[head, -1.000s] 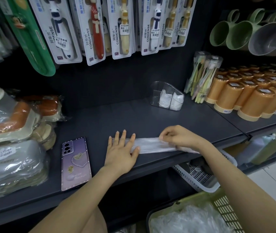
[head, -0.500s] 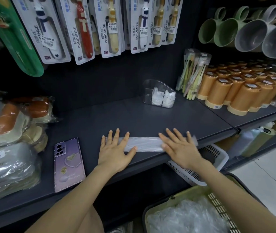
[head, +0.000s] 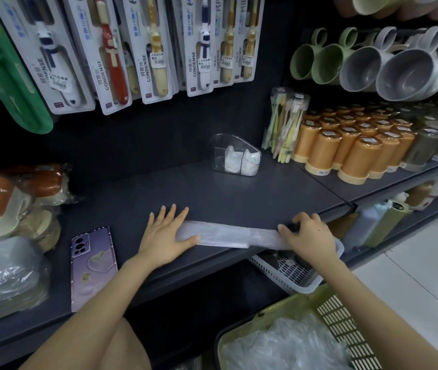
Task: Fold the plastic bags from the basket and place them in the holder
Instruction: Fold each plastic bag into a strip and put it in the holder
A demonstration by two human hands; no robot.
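inspected at the dark shelf (head: 212,193). found one plastic bag (head: 228,236) flattened into a long narrow strip, lying along the front edge of the shelf between both hands.

found left hand (head: 164,236) laid flat on the strip's left end, fingers straight and spread, thumb along the near edge. judged to be pinning that end, so as to stop the slippery film sliding or springing open.

found right hand (head: 308,233) at the strip's right end, fingers curled over it, thumb tucked against the film. judged to be pinching that end, ready either to draw the strip taut or to turn it over toward the left. extent of film caught under the fingers not confirmable.

noted holder (head: 235,145) at the back of the shelf: clear, upright, well apart from the strip, with white folded bundles (head: 232,161) already inside. presumably set within reach yet behind the folding area to leave working room.

noted green basket (head: 340,311) below and to the right, off the shelf, with loose crumpled bags (head: 287,345) heaped inside. judged much of the task outstanding.

noted phone (head: 93,265) flat on the shelf, left of the left hand, apart from the strip.

assessed step in hand: narrowing into a strip done, end-to-end folding not yet begun. risk flagged: thin film liable to unfold upon release of pressure.
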